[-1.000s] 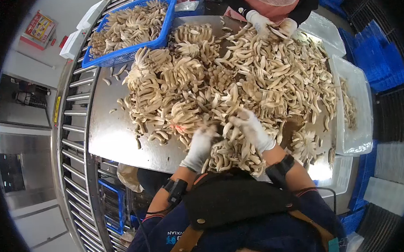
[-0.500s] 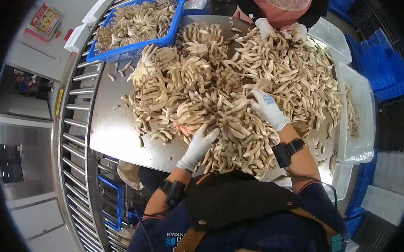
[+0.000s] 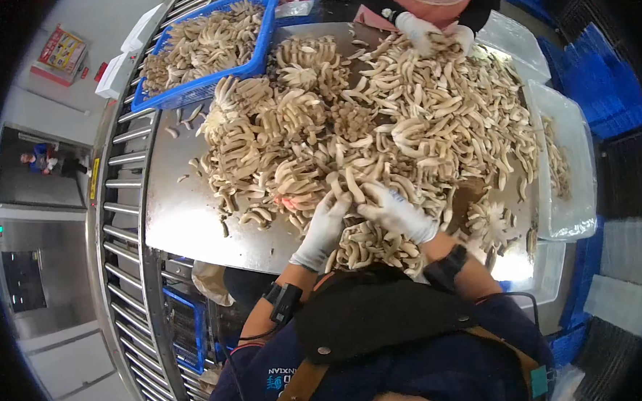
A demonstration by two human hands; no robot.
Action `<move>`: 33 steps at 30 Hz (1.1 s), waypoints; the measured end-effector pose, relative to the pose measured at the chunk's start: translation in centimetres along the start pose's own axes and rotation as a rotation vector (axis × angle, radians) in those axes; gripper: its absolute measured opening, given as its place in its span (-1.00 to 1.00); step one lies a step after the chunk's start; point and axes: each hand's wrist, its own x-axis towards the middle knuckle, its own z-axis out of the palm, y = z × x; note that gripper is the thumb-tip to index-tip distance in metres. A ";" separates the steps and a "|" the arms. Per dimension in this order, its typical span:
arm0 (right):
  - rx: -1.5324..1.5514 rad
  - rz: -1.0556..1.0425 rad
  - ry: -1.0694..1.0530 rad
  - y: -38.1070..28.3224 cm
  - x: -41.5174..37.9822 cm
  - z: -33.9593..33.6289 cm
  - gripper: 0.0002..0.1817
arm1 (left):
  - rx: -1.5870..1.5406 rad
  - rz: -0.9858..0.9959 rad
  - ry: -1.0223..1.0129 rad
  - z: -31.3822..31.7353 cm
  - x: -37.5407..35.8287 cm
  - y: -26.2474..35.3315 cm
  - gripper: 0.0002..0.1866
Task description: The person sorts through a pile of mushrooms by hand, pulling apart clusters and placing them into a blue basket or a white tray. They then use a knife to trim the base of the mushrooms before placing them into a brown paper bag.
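"What do we have around us, with the middle of our view as the clock's centre?"

"We have a metal desk (image 3: 173, 223), glaring brightly near nine o'clock. Beyond that edge runs a roller conveyor (image 3: 125, 232), and a blue basket (image 3: 267, 40) of mushrooms sits at eleven. Clear plastic-lined bins (image 3: 581, 212) stand along the desk's side at three, with blue crates (image 3: 605, 87) behind them towards two."

"And the room?"

"We see a wall sign (image 3: 64, 48) at ten and a doorway towards half past nine, with a distant person (image 3: 43, 158) in it. Across the desk at one, a co-worker's gloved hands (image 3: 428, 36) are in the mushroom heap (image 3: 451, 114)."

"Now the near hands?"

"Both wear white gloves. We find the left grip (image 3: 322, 224) narrow, fingertips closed on a pale mushroom (image 3: 334, 182) that sticks up at its twelve o'clock. The right grip (image 3: 396, 212) is narrow too, on a curved mushroom (image 3: 354, 186) at its ten; the two pieces stand side by side between the hands."

"What lies about them?"

"We see a stubby cluster (image 3: 297, 180) at eleven from the left grip, a smaller pile (image 3: 367, 247) at six between the wrists, and a splayed cluster (image 3: 490, 222) near three from the right grip."
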 end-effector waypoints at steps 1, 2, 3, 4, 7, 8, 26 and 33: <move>0.339 0.155 0.095 0.0 -0.6 0.2 -0.48 | -0.030 0.001 0.018 0.3 0.5 -0.6 -0.64; 0.688 0.276 0.245 0.0 -1.2 0.3 -0.51 | -0.109 0.003 0.009 0.7 0.7 -0.5 -0.66; 0.865 0.247 0.373 2.1 -1.6 0.5 -0.51 | -0.187 0.004 0.006 1.0 0.5 -0.3 -0.67; 0.625 0.215 0.280 -0.7 -1.9 -1.0 -0.49 | -0.146 0.025 -0.038 1.7 0.1 0.0 -0.69; 0.648 0.267 -0.030 -3.3 -2.1 -1.5 -0.24 | 0.462 -0.009 -0.286 1.7 -0.3 0.2 -0.59; 0.551 0.281 0.007 -1.0 -1.9 -2.1 -0.23 | 0.641 -0.035 -0.341 1.5 -0.2 0.3 -0.57; -0.990 0.968 0.179 3.7 -19.3 -13.3 0.06 | 0.792 0.353 -0.123 -2.9 1.1 1.6 -0.60; -0.470 0.644 0.474 6.3 -23.1 -15.1 0.10 | 0.386 0.045 -0.146 3.2 0.3 2.0 -0.51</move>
